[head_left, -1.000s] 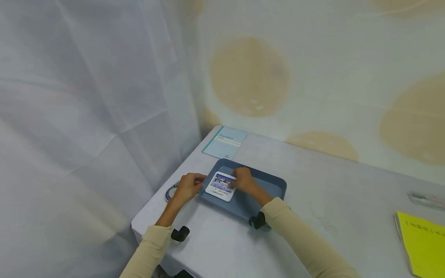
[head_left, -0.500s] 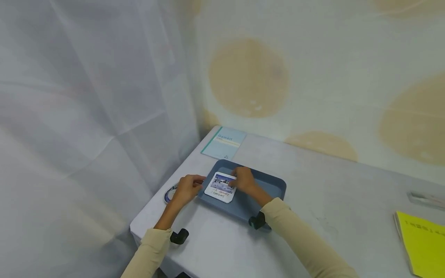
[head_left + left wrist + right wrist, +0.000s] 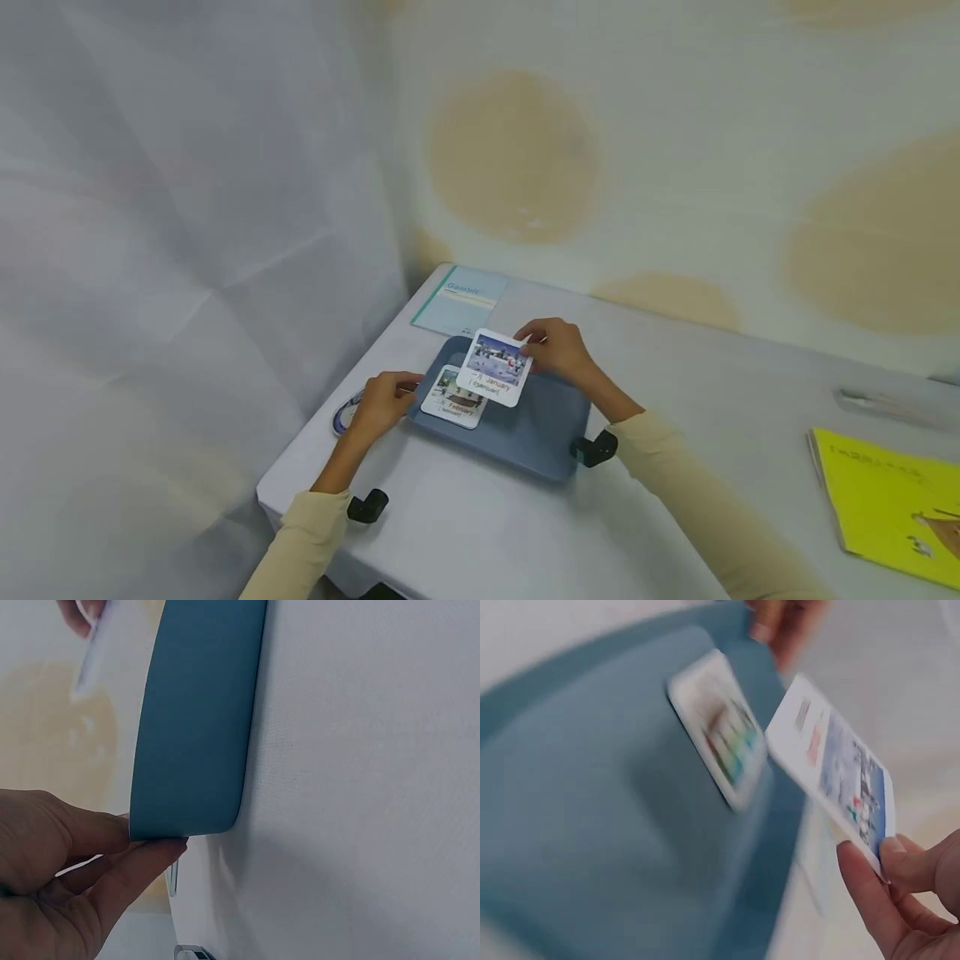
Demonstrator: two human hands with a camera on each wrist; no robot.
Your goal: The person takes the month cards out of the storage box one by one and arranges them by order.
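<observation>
The right hand (image 3: 561, 350) pinched the January card (image 3: 495, 368) by its far right edge, thumb and fingertips clamped on the rim — the card was lifted clear and tilted, extending leftward from the grip; below and left of it the February card (image 3: 453, 397) lay flat in the blue tray (image 3: 540, 425), apart from the raised one; the left hand (image 3: 378, 402) gripped the tray's near-left corner, thumb over the rim — nearer the February card than the right hand was.
</observation>
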